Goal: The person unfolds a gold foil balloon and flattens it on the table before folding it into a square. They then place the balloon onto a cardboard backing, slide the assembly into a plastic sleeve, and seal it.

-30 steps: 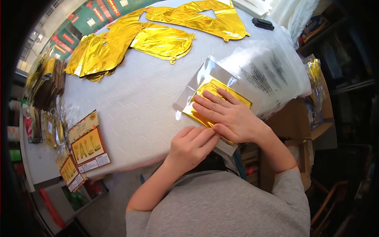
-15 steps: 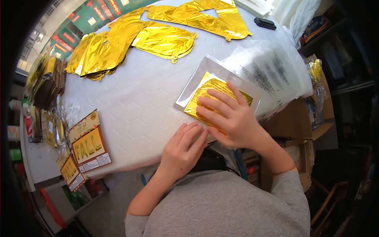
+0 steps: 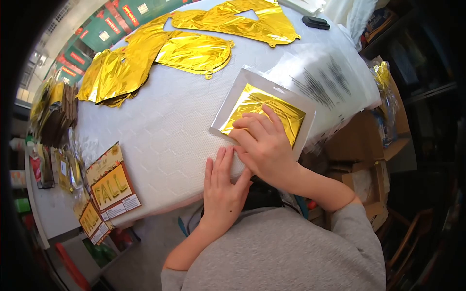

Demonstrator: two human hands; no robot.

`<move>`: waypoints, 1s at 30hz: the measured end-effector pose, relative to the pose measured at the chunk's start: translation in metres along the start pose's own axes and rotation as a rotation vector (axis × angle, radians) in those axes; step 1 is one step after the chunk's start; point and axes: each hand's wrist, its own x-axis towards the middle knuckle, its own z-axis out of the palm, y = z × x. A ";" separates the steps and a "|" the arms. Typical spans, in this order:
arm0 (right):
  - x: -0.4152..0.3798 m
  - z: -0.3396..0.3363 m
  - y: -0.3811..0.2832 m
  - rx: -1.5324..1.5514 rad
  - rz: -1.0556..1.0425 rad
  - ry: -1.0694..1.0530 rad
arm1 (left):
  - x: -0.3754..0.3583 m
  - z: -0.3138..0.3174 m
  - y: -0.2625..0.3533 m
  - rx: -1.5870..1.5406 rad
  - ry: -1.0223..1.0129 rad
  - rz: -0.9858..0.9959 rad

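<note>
A folded gold foil piece (image 3: 286, 114) with small printed text lies in a flat package with a pale border (image 3: 232, 92) and a hang slot, near the front of the padded white table (image 3: 170, 111). My right hand (image 3: 267, 145) rests on the package's lower left part, fingers bent and somewhat apart, holding nothing visible. Just to its left, my left hand (image 3: 224, 186) lies on the table's front edge with fingers stretched out, its fingertips close to my right hand. Clear plastic bags (image 3: 330, 80) with dark print lie beyond the package.
Gold foil balloons (image 3: 194, 51) spread along the far side of the table. A black object (image 3: 315, 22) sits at the far right. Printed FALL cards (image 3: 115, 186) stand at the left edge. An open cardboard box (image 3: 354, 138) is beside the table at right.
My left hand's fingers have straightened. My right hand has shifted left and toward me over the package, its fingers more bent. The whole view has shifted slightly.
</note>
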 end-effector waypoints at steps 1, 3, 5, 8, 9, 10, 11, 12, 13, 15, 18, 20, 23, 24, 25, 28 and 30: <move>0.001 0.002 -0.001 -0.001 -0.016 0.006 | -0.001 0.001 0.000 -0.003 0.001 -0.001; 0.001 0.002 -0.002 -0.004 -0.028 0.013 | -0.003 0.002 0.001 0.011 0.004 -0.001; 0.004 -0.001 -0.004 -0.034 -0.029 -0.010 | -0.003 0.002 0.001 0.028 0.009 -0.003; 0.002 -0.002 -0.001 -0.020 -0.016 0.001 | -0.004 0.000 0.001 0.045 -0.023 -0.005; 0.001 -0.002 0.002 -0.022 -0.014 0.001 | -0.004 0.000 0.001 0.056 -0.031 -0.002; 0.000 -0.001 0.004 -0.049 -0.007 0.025 | -0.004 -0.001 0.001 0.066 -0.038 0.001; 0.000 -0.001 0.006 -0.076 0.000 0.049 | -0.004 -0.001 0.000 0.065 -0.038 0.003; -0.001 -0.001 0.006 -0.077 0.000 0.049 | -0.003 -0.002 0.000 0.075 -0.051 0.005; -0.001 -0.001 0.007 -0.074 0.000 0.035 | -0.003 -0.003 0.000 0.084 -0.063 0.008; -0.002 -0.004 0.006 -0.071 0.000 0.022 | -0.003 -0.003 0.001 0.085 -0.070 0.001; -0.007 -0.021 -0.001 -0.120 0.012 -0.013 | -0.003 -0.004 0.003 0.072 -0.070 -0.018; -0.018 -0.034 -0.003 -0.118 0.070 -0.064 | -0.004 -0.003 0.003 0.057 -0.063 -0.036; -0.033 -0.055 -0.003 -0.136 0.156 -0.106 | -0.009 -0.001 -0.001 0.000 0.023 -0.043; -0.039 -0.056 0.000 -0.134 0.152 -0.108 | -0.012 -0.003 -0.003 0.062 0.033 -0.017; -0.045 -0.055 0.004 -0.132 0.139 -0.112 | -0.015 -0.004 -0.005 0.125 0.043 0.009; -0.044 -0.053 0.006 -0.117 0.085 -0.133 | -0.022 -0.005 -0.011 0.177 0.150 0.033; -0.038 -0.051 0.006 -0.104 0.040 -0.142 | -0.029 -0.012 -0.015 0.189 0.180 0.032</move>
